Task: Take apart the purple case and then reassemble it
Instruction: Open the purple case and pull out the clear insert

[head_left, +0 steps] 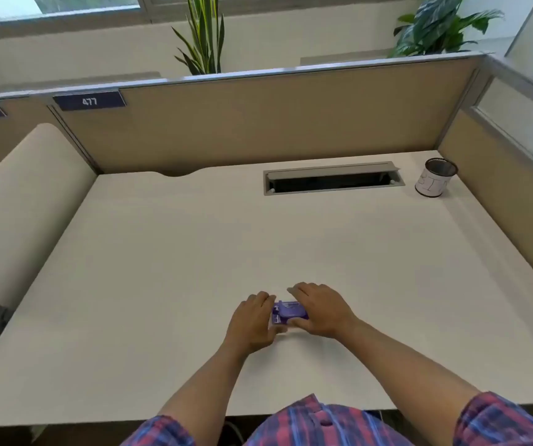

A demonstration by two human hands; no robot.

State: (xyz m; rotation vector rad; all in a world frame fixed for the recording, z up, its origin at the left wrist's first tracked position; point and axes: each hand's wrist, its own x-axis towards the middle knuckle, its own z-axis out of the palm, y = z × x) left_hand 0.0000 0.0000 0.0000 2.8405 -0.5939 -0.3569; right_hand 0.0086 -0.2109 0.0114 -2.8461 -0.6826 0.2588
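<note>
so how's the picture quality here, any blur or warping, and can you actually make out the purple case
Head view: wide-angle warping bends the partition and the desk edges; light is soft and even, with no harsh glare; the image is slightly soft overall. The purple case is small, partly covered by the left hand and right hand, so its details are hard to read.

Glossy purple plastic case point(289, 313) — matt, smooth off-white desk point(194, 252).

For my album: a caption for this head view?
Both hands, left and right, grip a purple case on a desk.
</note>
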